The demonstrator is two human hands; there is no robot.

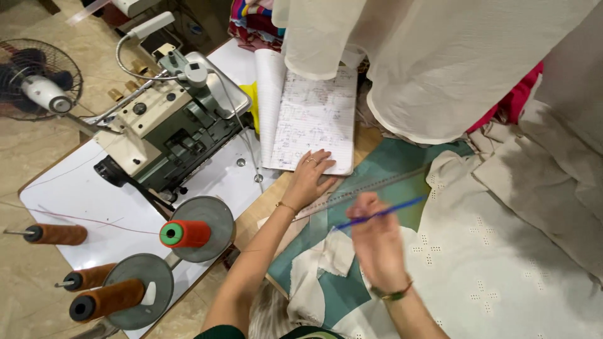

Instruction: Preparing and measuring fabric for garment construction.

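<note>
Your left hand (pixel 309 177) lies flat, fingers spread, on the notebook's (pixel 312 119) lower edge, your blurred right hand (pixel 375 246) seems to pinch a blue pen (pixel 378 214) below it, over the ruler (pixel 364 191) and cloth (pixel 496 251) that shows no marks so far.

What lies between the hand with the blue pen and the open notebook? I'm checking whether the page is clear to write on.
The left hand rests flat on the notebook at its lower edge, and a clear ruler lies between it and the right hand holding the blue pen.
</note>
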